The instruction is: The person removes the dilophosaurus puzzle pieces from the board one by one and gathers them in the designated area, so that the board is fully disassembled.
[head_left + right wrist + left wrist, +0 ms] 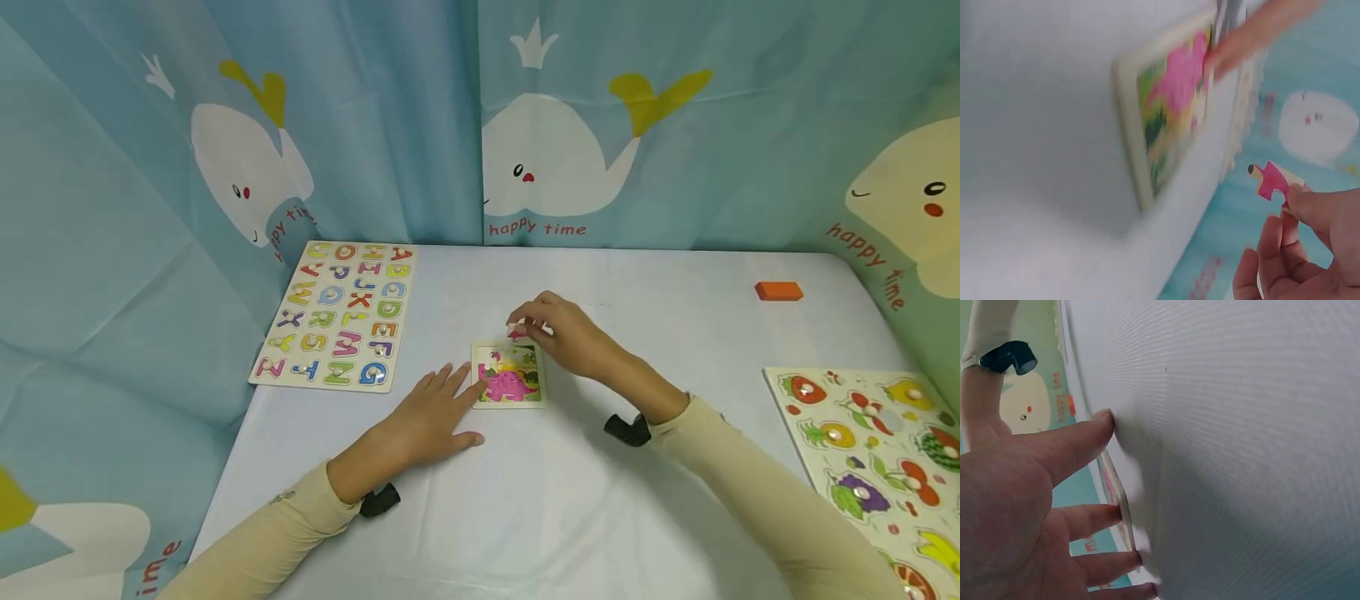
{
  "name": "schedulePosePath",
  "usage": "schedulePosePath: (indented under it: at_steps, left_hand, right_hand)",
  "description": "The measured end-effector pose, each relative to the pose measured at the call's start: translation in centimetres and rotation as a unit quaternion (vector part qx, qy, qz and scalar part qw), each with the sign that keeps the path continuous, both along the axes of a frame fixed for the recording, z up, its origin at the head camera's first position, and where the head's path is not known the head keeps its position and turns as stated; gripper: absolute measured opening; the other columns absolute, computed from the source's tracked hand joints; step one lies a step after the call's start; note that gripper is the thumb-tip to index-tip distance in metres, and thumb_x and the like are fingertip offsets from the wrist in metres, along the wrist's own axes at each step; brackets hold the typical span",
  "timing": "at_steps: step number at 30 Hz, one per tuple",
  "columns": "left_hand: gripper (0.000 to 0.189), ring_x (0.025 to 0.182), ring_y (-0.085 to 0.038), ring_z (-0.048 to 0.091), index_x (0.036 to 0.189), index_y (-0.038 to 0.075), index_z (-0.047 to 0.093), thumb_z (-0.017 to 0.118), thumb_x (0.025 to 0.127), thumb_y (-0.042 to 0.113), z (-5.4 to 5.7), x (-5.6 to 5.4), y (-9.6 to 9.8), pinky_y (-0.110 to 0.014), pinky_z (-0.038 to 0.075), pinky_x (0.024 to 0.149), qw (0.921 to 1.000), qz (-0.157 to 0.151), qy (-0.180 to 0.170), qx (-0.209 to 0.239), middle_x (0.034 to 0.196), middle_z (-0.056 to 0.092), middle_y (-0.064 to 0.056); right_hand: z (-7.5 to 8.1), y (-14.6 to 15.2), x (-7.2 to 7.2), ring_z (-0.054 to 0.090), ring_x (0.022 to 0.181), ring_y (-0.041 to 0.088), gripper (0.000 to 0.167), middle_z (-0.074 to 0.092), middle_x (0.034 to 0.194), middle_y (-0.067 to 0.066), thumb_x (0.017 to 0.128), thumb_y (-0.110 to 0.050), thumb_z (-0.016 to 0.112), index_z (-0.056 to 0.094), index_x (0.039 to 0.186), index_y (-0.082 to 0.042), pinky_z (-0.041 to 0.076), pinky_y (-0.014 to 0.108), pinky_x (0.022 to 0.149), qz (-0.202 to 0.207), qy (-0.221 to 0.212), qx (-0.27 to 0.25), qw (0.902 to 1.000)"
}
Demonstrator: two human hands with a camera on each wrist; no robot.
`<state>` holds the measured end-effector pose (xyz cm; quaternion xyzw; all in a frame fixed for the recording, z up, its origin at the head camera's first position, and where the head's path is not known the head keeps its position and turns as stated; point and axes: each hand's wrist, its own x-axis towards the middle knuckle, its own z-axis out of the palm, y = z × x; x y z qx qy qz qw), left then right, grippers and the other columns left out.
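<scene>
A small square jigsaw puzzle [508, 387] with a pink dinosaur picture lies in its pale frame at the middle of the table. My left hand [429, 419] rests beside it with spread fingers, the fingertips touching the frame's left edge and the picture. Just above the frame's far edge, my right hand [566, 333] pinches a pink puzzle piece [1274, 181] between thumb and finger. The right wrist view shows the piece's knob and notch, held off the table. In the left wrist view the left fingers [1100, 569] reach to the frame's edge.
An alphabet peg board [333, 317] lies at the left back of the table. A fruit peg board [870, 458] lies at the right edge, and an orange block [778, 291] sits at the back right. Whale-printed curtains [442, 125] hang behind the table.
</scene>
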<state>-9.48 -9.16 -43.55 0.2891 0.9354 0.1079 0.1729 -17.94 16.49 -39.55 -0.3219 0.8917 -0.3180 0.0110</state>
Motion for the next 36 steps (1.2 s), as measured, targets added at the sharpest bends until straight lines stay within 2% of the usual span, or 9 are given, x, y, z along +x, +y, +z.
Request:
schedulePosePath:
  at_steps: [4, 8, 11, 15, 21, 29, 36]
  left_hand:
    - [0.080, 0.160, -0.044, 0.023, 0.165, 0.014, 0.037, 0.066, 0.102, 0.052, -0.2, 0.0, -0.1, -0.058, 0.022, 0.129, 1.0000, 0.000, 0.003, 0.004, 0.174, 0.024, -0.018]
    - [0.080, 0.159, -0.045, 0.023, 0.165, 0.013, 0.037, 0.067, 0.102, 0.051, 0.1, 0.2, 0.0, -0.059, 0.021, 0.129, 0.9999, 0.002, 0.000, 0.012, 0.173, 0.025, -0.019]
    - [0.079, 0.160, -0.045, 0.023, 0.165, 0.013, 0.037, 0.067, 0.102, 0.050, 0.3, 0.2, 0.0, -0.059, 0.020, 0.129, 0.9999, 0.002, -0.004, 0.012, 0.173, 0.024, -0.019]
    - [0.079, 0.160, -0.044, 0.022, 0.166, 0.013, 0.035, 0.066, 0.102, 0.050, 0.4, 0.3, 0.0, -0.058, 0.020, 0.129, 1.0000, 0.001, -0.004, 0.003, 0.174, 0.023, -0.019]
    - [0.080, 0.159, -0.045, 0.023, 0.165, 0.013, 0.037, 0.067, 0.102, 0.050, 0.2, 0.2, 0.0, -0.059, 0.022, 0.129, 1.0000, 0.001, 0.000, 0.007, 0.173, 0.024, -0.020]
    - [0.080, 0.160, -0.044, 0.021, 0.166, 0.014, 0.036, 0.067, 0.101, 0.051, 0.0, 0.0, 0.2, -0.059, 0.022, 0.129, 0.9999, 0.006, -0.007, 0.007, 0.174, 0.023, -0.018]
    - [0.080, 0.160, -0.044, 0.022, 0.165, 0.015, 0.036, 0.068, 0.101, 0.051, -0.2, 0.1, 0.1, -0.060, 0.029, 0.126, 0.9998, 0.013, -0.006, 0.016, 0.174, 0.022, -0.018]
  right_hand:
    - [0.8, 2.9, -0.5, 0.062, 0.093, 0.027, 0.026, 0.066, 0.102, 0.013, 0.099, 0.010, 0.065, 0.075, 0.119, -0.002, 0.053, 0.038, 0.078, -0.026, 0.002, 0.005, 0.9996]
    - [0.9, 5.8, -0.9, 0.063, 0.097, 0.031, 0.023, 0.066, 0.105, 0.017, 0.102, 0.007, 0.060, 0.068, 0.123, 0.002, 0.054, 0.046, 0.085, -0.070, -0.045, 0.028, 0.9962]
    - [0.7, 7.7, -1.3, 0.065, 0.103, 0.033, 0.016, 0.068, 0.109, 0.019, 0.104, 0.004, 0.059, 0.063, 0.119, 0.004, 0.054, 0.048, 0.090, -0.093, -0.084, 0.045, 0.9910]
    - [0.1, 9.7, -1.8, 0.065, 0.103, 0.032, 0.007, 0.070, 0.107, 0.016, 0.106, -0.003, 0.060, 0.064, 0.111, 0.001, 0.053, 0.042, 0.087, -0.095, -0.125, 0.066, 0.9854]
    - [-1.0, 11.1, -2.5, 0.064, 0.099, 0.027, 0.011, 0.071, 0.105, 0.013, 0.108, -0.010, 0.061, 0.065, 0.111, 0.001, 0.051, 0.034, 0.082, -0.090, -0.164, 0.079, 0.9791]
    - [-2.5, 11.2, -3.0, 0.055, 0.097, 0.031, 0.013, 0.063, 0.105, 0.019, 0.106, -0.008, 0.062, 0.066, 0.109, 0.003, 0.048, 0.043, 0.084, -0.120, -0.138, 0.098, 0.9783]
    - [-3.5, 10.7, -2.5, 0.058, 0.099, 0.036, 0.009, 0.062, 0.107, 0.024, 0.102, 0.002, 0.063, 0.067, 0.110, 0.005, 0.050, 0.049, 0.087, -0.127, -0.087, 0.097, 0.9832]
